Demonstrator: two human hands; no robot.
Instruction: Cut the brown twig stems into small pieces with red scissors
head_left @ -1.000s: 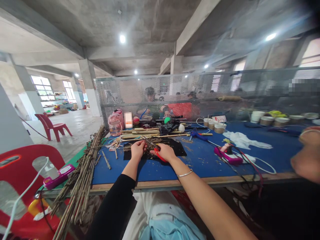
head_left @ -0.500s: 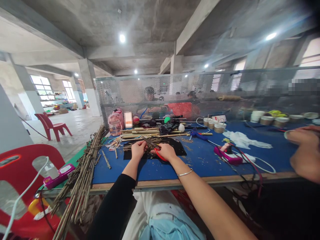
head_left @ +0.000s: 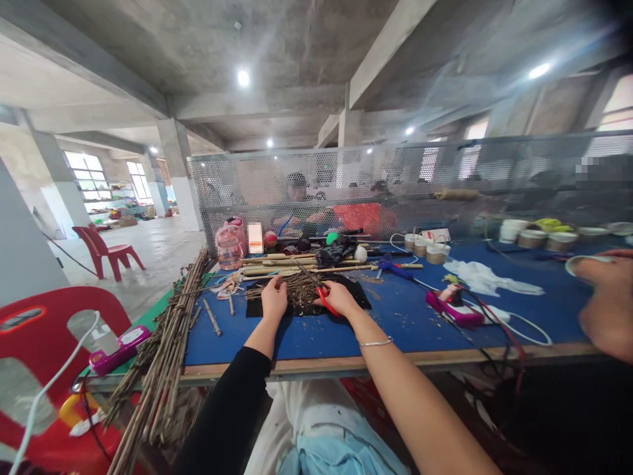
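My left hand (head_left: 273,298) rests on a heap of short brown twigs (head_left: 301,289) lying on a black cloth (head_left: 357,293) on the blue table (head_left: 395,323); its fingers curl onto the twigs. My right hand (head_left: 339,297) is closed round red-handled scissors (head_left: 324,294), whose blades point up and left over the heap. A thin bracelet sits on my right wrist.
Long sticks (head_left: 163,343) lean along the table's left edge. Bamboo rods, a pink jug (head_left: 230,241), a blue glue gun (head_left: 390,266), white cloth (head_left: 482,277), a pink device with cables (head_left: 455,307) and tape rolls lie behind. Another person's hand (head_left: 606,303) is at right. Red chairs stand left.
My right hand with the scissors has shifted slightly right and away from the left hand. The view has drifted a little. The other person's hand at right has moved.
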